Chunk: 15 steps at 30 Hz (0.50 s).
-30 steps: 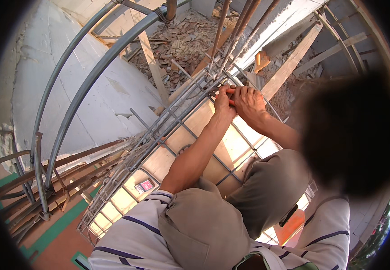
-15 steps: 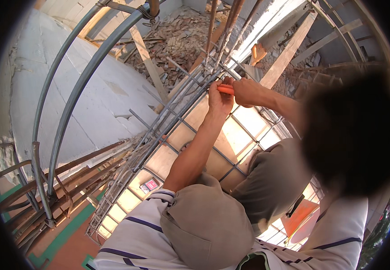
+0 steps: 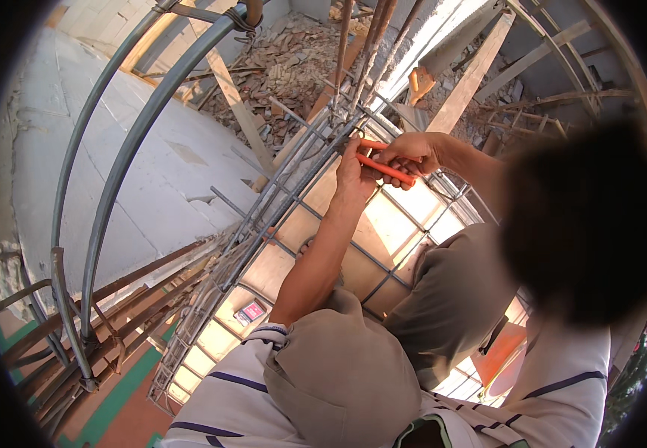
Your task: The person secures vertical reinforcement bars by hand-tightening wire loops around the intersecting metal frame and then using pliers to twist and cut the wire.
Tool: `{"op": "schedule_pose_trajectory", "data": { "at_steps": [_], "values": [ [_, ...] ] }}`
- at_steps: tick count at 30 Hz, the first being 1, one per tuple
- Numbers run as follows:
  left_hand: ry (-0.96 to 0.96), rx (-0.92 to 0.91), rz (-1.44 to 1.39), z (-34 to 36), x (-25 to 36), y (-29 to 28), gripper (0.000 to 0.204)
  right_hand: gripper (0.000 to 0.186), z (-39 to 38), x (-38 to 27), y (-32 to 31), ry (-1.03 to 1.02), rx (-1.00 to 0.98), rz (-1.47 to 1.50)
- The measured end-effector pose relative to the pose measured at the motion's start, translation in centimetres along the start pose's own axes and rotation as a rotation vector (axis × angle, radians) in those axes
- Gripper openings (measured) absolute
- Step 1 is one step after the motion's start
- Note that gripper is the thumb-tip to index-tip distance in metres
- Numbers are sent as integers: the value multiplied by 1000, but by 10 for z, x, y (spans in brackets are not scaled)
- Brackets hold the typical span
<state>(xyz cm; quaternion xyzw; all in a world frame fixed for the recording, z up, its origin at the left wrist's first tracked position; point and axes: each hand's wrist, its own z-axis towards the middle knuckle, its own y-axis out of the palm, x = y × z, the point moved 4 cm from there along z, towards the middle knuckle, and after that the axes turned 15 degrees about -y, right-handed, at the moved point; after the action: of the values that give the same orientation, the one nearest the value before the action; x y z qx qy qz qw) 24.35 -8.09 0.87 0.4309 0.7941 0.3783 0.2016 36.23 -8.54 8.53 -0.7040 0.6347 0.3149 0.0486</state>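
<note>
A long rebar cage point(image 3: 263, 224) runs diagonally from lower left to upper middle. My left hand point(image 3: 352, 178) reaches up to it on a bare forearm and closes on a bar of the cage beside the jaws of orange-handled pliers point(image 3: 384, 169). My right hand point(image 3: 415, 151) comes in from the right and grips the handles. The jaws are hidden between my fingers and the bars. A cap point(image 3: 338, 373) and striped shirt point(image 3: 226, 407) fill the lower middle.
Two curved steel pipes point(image 3: 118, 179) arch over a concrete slab point(image 3: 151, 149) at left. Rubble point(image 3: 286, 63) and wooden planks point(image 3: 476, 75) lie beyond the cage. Plywood with a rebar grid point(image 3: 394, 224) lies below the hands. A dark blurred mass point(image 3: 585, 224) blocks the right side.
My hands have stayed at the same joint of the cage. The right hand has drawn back slightly, and more of the orange handles show.
</note>
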Motion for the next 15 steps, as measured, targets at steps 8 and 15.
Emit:
{"op": "schedule_pose_trajectory", "data": {
  "at_steps": [8,15],
  "values": [
    [-24,-18,54,-2,1,6,29,31,-19,7,3,-78,-80,-128],
    [-245,46,618,-47,-39,-20,44,52,-87,68,8,-202,-15,159]
  ]
}}
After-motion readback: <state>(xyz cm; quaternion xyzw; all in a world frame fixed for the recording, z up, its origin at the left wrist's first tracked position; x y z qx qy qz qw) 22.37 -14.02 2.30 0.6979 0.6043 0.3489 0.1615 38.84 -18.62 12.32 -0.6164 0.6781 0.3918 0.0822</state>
